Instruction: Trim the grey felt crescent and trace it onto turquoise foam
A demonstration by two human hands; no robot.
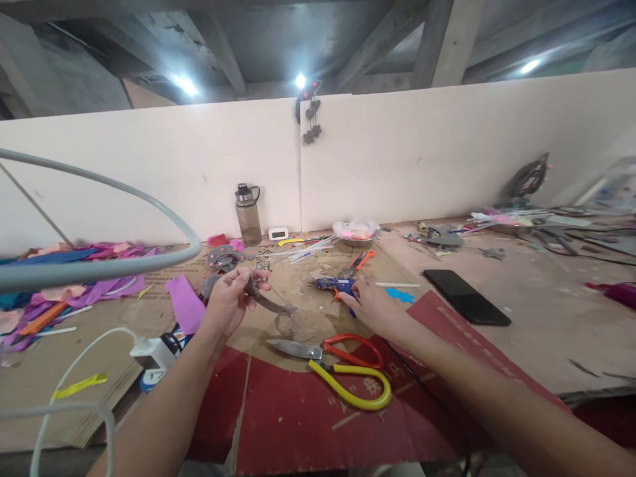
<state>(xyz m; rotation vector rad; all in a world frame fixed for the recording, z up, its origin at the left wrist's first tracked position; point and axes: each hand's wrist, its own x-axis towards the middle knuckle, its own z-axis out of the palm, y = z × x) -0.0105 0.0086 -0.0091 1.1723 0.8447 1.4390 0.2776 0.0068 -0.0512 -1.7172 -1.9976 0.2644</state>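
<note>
The left hand (231, 301) pinches a grey fabric strip (268, 303) that trails toward the right hand (370, 306). A blue glue gun (332, 283) lies crosswise between them, nozzle leftward, touched by the right hand; whether those fingers grip cannot be told. Beyond them, a bowl (356, 243) holds pink and orange pieces (354, 234).

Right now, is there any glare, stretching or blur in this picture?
In the head view, the ceiling lights bloom into white glare; there too, the forearms look stretched toward the lower edge; the same head view shows the grey strip in the left hand a little soft, and the dark ornament at far right blurrier than the scissors.
</note>
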